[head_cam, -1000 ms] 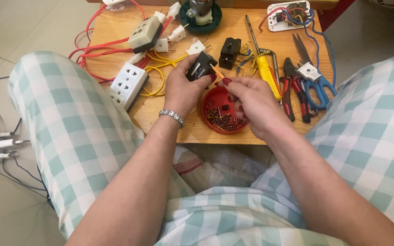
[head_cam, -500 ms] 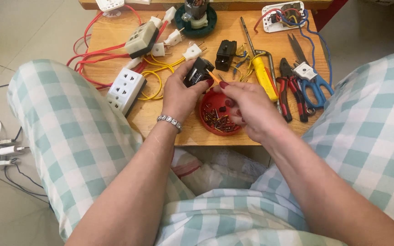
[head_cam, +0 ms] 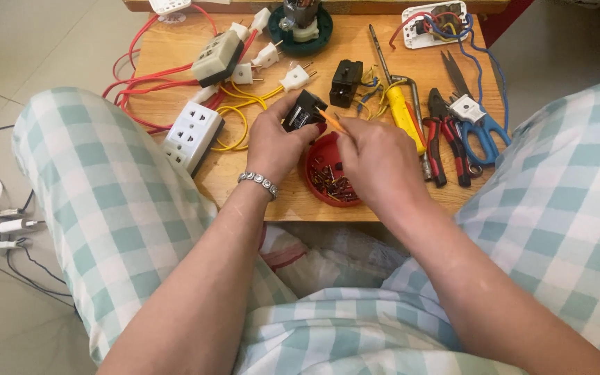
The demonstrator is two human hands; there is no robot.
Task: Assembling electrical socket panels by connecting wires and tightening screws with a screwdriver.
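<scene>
From the head view, the left hand (head_cam: 272, 142) grips a small black socket part (head_cam: 305, 111) above the red dish of screws (head_cam: 328, 182). The right hand (head_cam: 381, 163) pinches an orange-handled tool (head_cam: 330, 121) against it. Both hover over a low wooden table (head_cam: 175, 52) on a pale tiled floor (head_cam: 22, 35).

Small black socket block (head_cam: 305, 110) tilted above red dish (head_cam: 331, 182) of screws.

Left hand (head_cam: 272, 142) grips black socket part (head_cam: 305, 111); right hand (head_cam: 378, 161) holds orange wire (head_cam: 330, 120) (over red tray (head_cam: 321, 182)).
</scene>
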